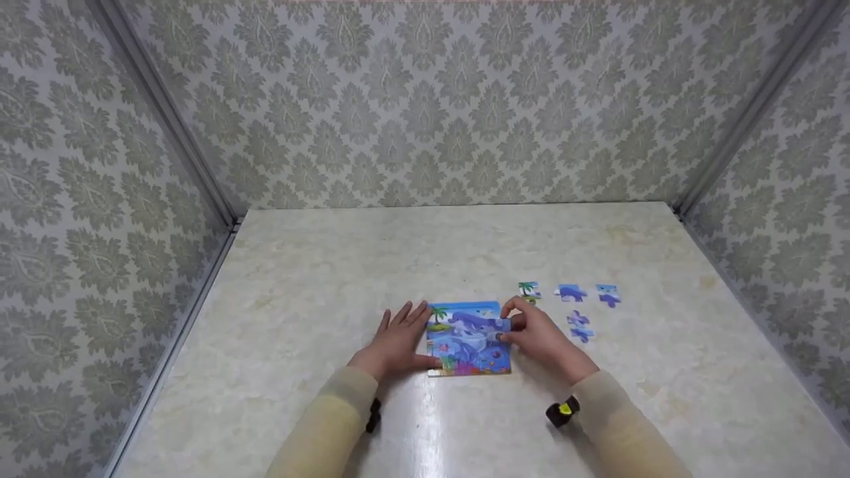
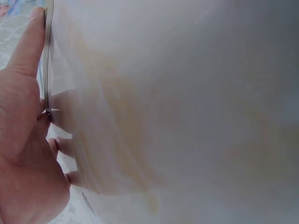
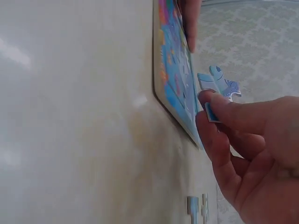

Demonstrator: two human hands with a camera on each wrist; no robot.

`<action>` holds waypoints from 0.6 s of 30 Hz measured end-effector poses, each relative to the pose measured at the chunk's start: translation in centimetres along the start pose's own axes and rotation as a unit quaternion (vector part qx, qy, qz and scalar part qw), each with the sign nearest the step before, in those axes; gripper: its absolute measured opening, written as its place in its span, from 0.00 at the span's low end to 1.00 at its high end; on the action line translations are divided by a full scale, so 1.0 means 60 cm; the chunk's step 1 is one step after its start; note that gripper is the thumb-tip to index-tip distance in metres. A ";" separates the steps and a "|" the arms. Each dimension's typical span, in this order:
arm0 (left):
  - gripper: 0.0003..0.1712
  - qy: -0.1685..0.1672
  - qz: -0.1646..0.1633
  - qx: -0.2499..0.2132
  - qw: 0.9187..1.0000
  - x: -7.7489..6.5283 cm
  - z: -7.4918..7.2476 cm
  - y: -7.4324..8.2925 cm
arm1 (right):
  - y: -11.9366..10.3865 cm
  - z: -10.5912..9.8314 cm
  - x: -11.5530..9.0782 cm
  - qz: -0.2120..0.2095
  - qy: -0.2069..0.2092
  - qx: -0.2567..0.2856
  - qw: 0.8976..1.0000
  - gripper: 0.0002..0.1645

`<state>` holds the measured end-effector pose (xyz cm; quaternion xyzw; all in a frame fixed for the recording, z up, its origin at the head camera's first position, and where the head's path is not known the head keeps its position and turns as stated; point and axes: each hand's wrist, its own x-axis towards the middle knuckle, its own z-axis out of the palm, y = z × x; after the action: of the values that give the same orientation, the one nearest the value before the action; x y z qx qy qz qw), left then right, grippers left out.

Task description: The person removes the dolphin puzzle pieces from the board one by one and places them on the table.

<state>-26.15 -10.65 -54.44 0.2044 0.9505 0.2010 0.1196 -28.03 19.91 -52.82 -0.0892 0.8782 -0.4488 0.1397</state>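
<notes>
On a pale tabletop [image 1: 319,279], the left hand [image 1: 395,346], fingers spread, touched the left edge of a sea-scene puzzle board [image 1: 488,366]. The right hand's [image 1: 541,338] fingers pinched 1 puzzle piece [image 3: 217,84] by the board's right side. Only the right wrist view revealed its knobbed outline; the head view best showed loose pieces [image 1: 571,293] farther right.

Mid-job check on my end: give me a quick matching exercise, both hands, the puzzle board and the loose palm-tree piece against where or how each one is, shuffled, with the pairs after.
Things
1. Left hand
2. Right hand
3. Puzzle board
4. Loose palm-tree piece

Place or state
A. On the table, beyond the right hand
B. Spread against the board's left side
C. Pinching a puzzle piece
D. Between the two hands

Pairs: 1-B, 2-C, 3-D, 4-A
</notes>
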 end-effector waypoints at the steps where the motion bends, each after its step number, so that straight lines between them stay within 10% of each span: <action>1: 0.64 0.000 0.000 -0.001 1.000 0.000 0.001 0.000 | 0.003 -0.007 -0.001 0.000 0.002 0.011 1.000 0.17; 7: 0.64 0.001 0.001 0.000 1.000 0.000 0.002 -0.003 | 0.024 -0.054 -0.009 -0.034 0.021 0.042 0.998 0.18; 18: 0.64 0.003 0.011 -0.006 1.000 0.002 0.000 -0.003 | 0.066 -0.140 -0.037 0.025 0.053 0.015 0.998 0.21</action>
<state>-26.29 -10.73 -54.55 0.2138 0.9474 0.2084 0.1152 -28.79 29.25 -50.99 -0.0409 0.8796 -0.4620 0.1057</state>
